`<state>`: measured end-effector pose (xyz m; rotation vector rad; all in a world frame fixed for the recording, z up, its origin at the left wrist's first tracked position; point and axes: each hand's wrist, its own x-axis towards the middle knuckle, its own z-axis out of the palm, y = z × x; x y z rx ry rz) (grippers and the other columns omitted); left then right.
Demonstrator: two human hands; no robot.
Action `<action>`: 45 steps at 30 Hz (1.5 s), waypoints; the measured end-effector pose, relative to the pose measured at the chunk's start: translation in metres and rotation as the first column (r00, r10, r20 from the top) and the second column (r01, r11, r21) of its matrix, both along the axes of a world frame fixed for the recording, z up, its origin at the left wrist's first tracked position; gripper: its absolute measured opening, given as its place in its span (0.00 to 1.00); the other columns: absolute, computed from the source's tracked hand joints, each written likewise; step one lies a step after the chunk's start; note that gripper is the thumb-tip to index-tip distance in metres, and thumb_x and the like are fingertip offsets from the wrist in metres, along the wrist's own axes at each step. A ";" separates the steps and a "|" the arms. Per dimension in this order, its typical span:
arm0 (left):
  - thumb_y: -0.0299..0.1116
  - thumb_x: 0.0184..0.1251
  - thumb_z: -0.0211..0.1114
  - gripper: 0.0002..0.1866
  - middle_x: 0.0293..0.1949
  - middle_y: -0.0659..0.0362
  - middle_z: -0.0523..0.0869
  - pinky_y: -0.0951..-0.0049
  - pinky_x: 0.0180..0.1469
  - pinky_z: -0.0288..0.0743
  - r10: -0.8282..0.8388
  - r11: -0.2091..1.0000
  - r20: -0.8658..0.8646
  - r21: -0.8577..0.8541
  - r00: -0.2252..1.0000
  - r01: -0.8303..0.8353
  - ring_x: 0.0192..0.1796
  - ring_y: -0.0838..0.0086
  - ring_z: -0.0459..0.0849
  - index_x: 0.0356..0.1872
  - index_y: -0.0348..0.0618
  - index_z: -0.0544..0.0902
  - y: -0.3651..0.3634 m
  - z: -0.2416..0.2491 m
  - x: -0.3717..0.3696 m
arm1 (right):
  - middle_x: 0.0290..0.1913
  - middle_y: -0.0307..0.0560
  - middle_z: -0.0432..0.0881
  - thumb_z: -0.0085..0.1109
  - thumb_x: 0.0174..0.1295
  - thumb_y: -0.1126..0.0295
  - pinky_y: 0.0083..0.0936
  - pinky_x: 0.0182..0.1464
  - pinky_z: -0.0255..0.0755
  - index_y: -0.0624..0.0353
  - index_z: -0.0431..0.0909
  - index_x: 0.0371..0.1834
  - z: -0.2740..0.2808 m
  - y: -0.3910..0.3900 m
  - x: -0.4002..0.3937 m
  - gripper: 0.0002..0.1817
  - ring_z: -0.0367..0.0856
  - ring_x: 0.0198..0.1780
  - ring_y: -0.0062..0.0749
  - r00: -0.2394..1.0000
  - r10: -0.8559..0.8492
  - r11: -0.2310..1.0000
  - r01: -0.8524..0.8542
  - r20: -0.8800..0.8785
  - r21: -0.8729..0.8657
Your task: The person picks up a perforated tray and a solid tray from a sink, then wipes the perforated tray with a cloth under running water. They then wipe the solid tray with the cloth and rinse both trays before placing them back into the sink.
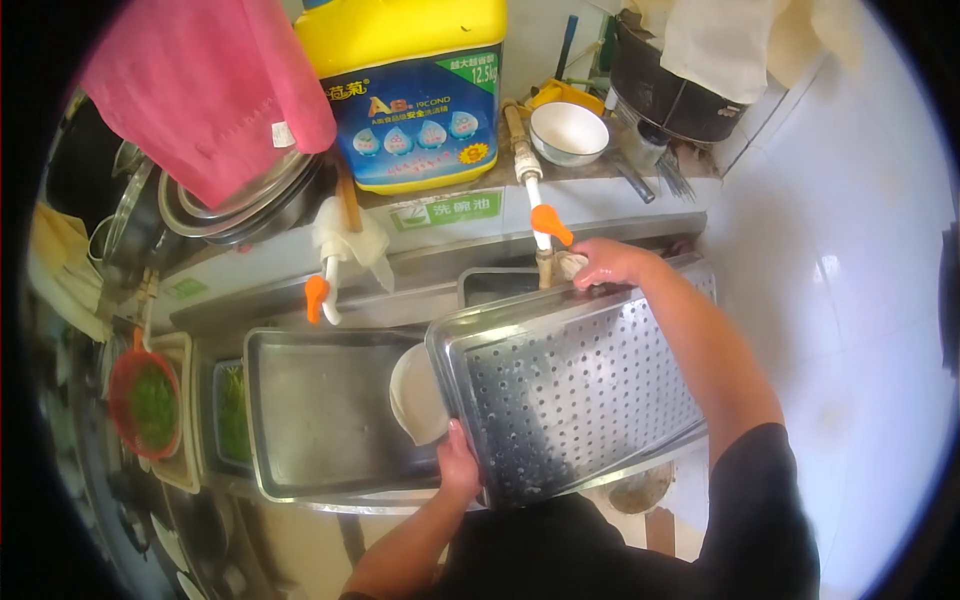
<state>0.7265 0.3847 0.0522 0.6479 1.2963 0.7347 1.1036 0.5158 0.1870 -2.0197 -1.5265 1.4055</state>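
A perforated steel tray [575, 395] is held tilted over the right sink basin. My left hand [457, 463] grips its near left corner. My right hand [607, 263] is at the tray's far edge, right beside the tap with the orange handle [549, 225], and seems to hold a pale scrubber against the rim. A white plate or bowl [415, 395] peeks out from behind the tray's left edge, leaning in the sink.
A flat steel tray [320, 410] fills the left basin. A second orange-handled tap [320, 290] stands at the left. A yellow detergent jug [415, 90], a white bowl [567, 132], a pink cloth [215, 90] and stacked pots crowd the ledge. A red strainer of greens [148, 400] sits far left.
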 end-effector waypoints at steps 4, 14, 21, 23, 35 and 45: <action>0.54 0.77 0.41 0.33 0.33 0.53 0.85 0.69 0.41 0.75 0.063 0.997 -0.010 -0.046 0.998 -0.063 0.35 0.71 0.81 0.39 0.30 0.81 -0.018 0.014 0.002 | 0.34 0.52 0.83 0.65 0.45 0.66 0.30 0.41 0.73 0.63 0.79 0.42 -0.015 -0.010 -0.008 0.20 0.80 0.33 0.37 0.982 0.099 0.972 -0.130 0.159 0.197; 0.54 0.77 0.41 0.33 0.32 0.53 0.85 0.69 0.39 0.75 0.090 0.996 -0.018 0.028 0.996 -0.090 0.33 0.71 0.81 0.40 0.30 0.82 -0.029 -0.009 0.001 | 0.38 0.59 0.83 0.58 0.52 0.59 0.38 0.47 0.73 0.64 0.75 0.48 -0.080 -0.012 -0.012 0.24 0.81 0.43 0.52 0.954 0.144 0.928 -0.223 0.263 0.299; 0.56 0.75 0.43 0.33 0.37 0.53 0.84 0.67 0.42 0.75 0.107 0.975 -0.117 -0.180 0.987 -0.127 0.39 0.70 0.81 0.45 0.29 0.80 0.011 0.024 0.019 | 0.49 0.65 0.79 0.55 0.61 0.66 0.39 0.55 0.71 0.66 0.72 0.55 -0.112 0.005 -0.002 0.21 0.78 0.53 0.54 0.939 -0.140 0.900 -0.013 0.316 0.436; 0.61 0.72 0.45 0.36 0.38 0.52 0.84 0.65 0.44 0.78 0.112 0.971 -0.100 -0.199 0.989 -0.130 0.40 0.67 0.82 0.48 0.29 0.79 0.029 0.028 0.025 | 0.48 0.63 0.80 0.57 0.61 0.66 0.37 0.55 0.71 0.67 0.72 0.55 -0.125 -0.003 0.011 0.21 0.79 0.53 0.52 0.895 -0.363 0.795 0.152 0.259 0.588; 0.64 0.70 0.44 0.40 0.44 0.47 0.84 0.62 0.45 0.81 -0.023 0.978 -0.074 -0.209 0.997 0.007 0.44 0.60 0.85 0.52 0.28 0.76 0.111 -0.035 0.010 | 0.65 0.58 0.67 0.68 0.50 0.65 0.39 0.67 0.60 0.60 0.73 0.60 -0.140 -0.137 0.000 0.31 0.65 0.67 0.49 0.933 -0.357 0.726 0.248 0.044 0.641; 0.58 0.73 0.46 0.35 0.47 0.48 0.83 0.60 0.46 0.81 -0.104 0.972 -0.174 -0.226 0.979 0.063 0.43 0.60 0.85 0.55 0.29 0.74 0.096 -0.028 0.020 | 0.68 0.59 0.63 0.66 0.49 0.65 0.43 0.72 0.54 0.55 0.67 0.64 -0.118 -0.032 -0.164 0.35 0.57 0.72 0.52 0.976 -0.027 0.632 -0.151 0.216 0.760</action>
